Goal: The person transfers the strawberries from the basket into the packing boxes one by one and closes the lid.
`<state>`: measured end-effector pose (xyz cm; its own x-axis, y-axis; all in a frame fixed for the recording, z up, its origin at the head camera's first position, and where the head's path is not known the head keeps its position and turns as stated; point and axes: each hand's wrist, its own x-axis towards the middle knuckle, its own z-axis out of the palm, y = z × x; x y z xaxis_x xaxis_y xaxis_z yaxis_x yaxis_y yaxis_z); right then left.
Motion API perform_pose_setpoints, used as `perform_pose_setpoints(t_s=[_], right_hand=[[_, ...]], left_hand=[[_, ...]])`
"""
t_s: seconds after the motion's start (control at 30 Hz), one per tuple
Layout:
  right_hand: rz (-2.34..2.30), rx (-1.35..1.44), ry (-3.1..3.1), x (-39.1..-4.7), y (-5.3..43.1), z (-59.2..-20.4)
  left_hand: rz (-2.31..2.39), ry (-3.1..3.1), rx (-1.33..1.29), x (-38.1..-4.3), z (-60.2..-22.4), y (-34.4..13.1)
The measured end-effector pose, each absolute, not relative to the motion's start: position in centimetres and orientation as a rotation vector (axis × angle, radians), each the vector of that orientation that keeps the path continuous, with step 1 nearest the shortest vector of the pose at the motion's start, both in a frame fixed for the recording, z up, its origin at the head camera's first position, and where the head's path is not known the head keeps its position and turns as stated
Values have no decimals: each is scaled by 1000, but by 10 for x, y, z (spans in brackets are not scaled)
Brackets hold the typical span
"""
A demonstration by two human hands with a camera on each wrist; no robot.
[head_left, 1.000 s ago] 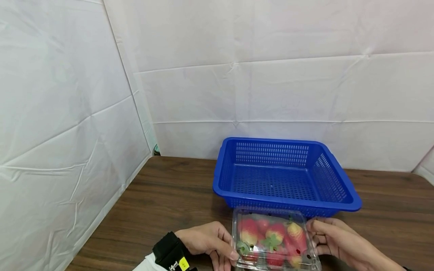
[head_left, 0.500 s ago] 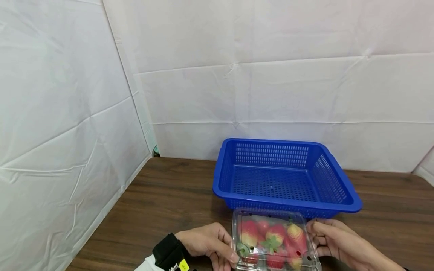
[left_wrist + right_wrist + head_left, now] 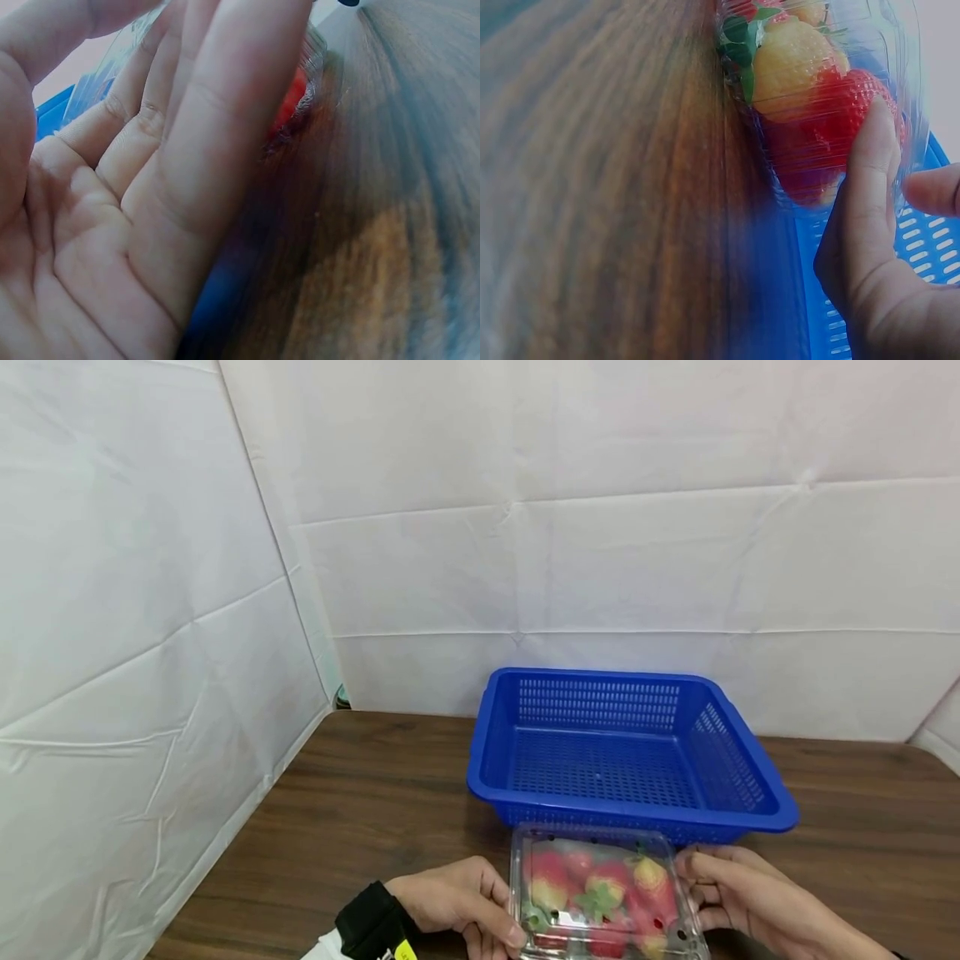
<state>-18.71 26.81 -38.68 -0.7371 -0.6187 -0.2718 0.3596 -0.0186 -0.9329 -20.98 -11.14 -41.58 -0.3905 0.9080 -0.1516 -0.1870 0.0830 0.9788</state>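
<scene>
A clear plastic clamshell box of strawberries (image 3: 600, 893) lies at the front of the table in the head view, close against the basket's near side. Red and pale yellow strawberries (image 3: 795, 71) with green leaves show through its wall. My left hand (image 3: 468, 902) grips the box's left edge, thumb over the rim near the front corner and fingers lower along the side. At the opposite side, my right hand (image 3: 750, 893) holds the right edge; in the right wrist view its fingers lie along the side wall and the thumb is at the rim.
A blue perforated plastic basket (image 3: 630, 810) stands just behind the box with nothing in it. The dark wood-grain table (image 3: 337, 827) ends at white cloth walls (image 3: 637, 552) at the back and left.
</scene>
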Motion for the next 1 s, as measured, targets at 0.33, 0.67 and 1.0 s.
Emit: perform_pose_setpoints(t_s=[0.33,0.67,1.0], right_hand=[[-1829,-277,1586,-188,268,-388],[-1831,-285,1608,-188,269,-388],[-1824,-256,1633,-188,269,-388]], left_hand=[[1481,1408,776,-211,-417,-112],[1477,1416,792,-211,-416,-111],[1472,1409,798,-212,-417,-112]])
